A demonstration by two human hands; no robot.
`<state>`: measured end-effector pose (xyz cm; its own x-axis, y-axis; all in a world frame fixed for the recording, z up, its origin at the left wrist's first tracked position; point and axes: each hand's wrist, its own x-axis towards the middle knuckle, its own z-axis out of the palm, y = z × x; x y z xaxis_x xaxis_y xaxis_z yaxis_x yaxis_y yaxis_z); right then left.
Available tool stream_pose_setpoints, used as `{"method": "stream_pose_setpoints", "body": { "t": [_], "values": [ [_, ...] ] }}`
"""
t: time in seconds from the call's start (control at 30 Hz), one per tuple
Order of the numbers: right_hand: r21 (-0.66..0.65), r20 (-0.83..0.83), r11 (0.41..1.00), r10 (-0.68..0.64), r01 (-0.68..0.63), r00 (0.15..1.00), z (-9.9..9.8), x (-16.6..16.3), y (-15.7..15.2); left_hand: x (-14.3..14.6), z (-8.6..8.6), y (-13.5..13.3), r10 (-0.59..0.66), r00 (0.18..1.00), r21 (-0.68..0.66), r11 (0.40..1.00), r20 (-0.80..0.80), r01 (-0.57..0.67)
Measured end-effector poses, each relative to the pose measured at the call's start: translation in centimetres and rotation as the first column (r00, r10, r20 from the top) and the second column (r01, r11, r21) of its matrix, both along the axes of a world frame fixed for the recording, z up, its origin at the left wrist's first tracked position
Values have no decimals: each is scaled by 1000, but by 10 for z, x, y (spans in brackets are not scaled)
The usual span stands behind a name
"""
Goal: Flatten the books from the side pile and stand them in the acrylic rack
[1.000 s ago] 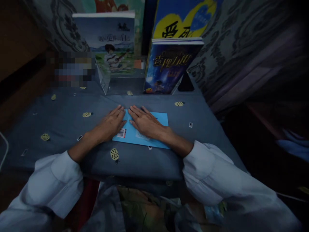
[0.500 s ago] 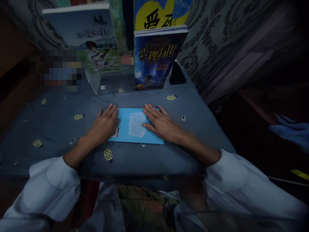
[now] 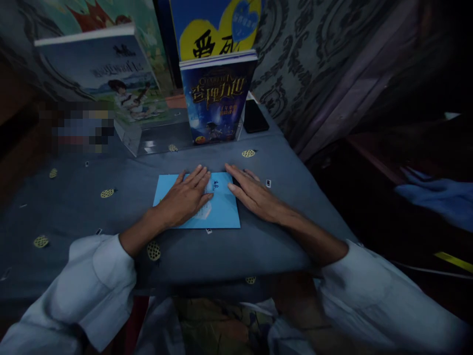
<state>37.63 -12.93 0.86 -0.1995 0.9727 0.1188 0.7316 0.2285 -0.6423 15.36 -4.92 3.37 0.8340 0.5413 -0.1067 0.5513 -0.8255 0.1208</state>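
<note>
A thin bright-blue book (image 3: 227, 212) lies closed and flat on the table, its printed text patch partly covered by a hand. Across the middle of its cover rests my left hand (image 3: 185, 197), palm down with the fingers stretched out. At the book's right edge is my right hand (image 3: 254, 193), its fingers extended and the thumb and index finger near or on the cover's border. Neither hand grips anything.
A clear stand (image 3: 142, 143) holds a pale-blue book (image 3: 125, 74) at the back left. Beside it stand a dark-blue book (image 3: 218, 103) and a yellow-and-blue book (image 3: 207, 29). A black phone (image 3: 255, 117) lies right of these. The cloth-covered table (image 3: 281, 236) ends at the right.
My left hand has slid right from the book's left edge onto its middle. My right hand has drawn back towards the right edge, uncovering more of the cover. The camera view has shifted.
</note>
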Motion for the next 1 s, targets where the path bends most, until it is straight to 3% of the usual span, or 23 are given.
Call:
{"method": "stream_pose_setpoints", "body": {
  "t": [0.17,0.33,0.67,1.0],
  "values": [
    [-48,-219,998,-47,38,975,2,5,4,27,1,3,-84,996,-93,992,-2,84],
    [-78,-342,995,-91,68,935,3,10,7,33,-5,8,-105,993,-87,990,51,109],
    [25,-150,997,-72,77,986,-2,11,6,25,-2,-4,-213,975,-43,975,56,216],
    [49,-48,998,-33,35,998,-2,10,8,1,-1,-55,-390,914,-22,919,113,395]
  ]
}}
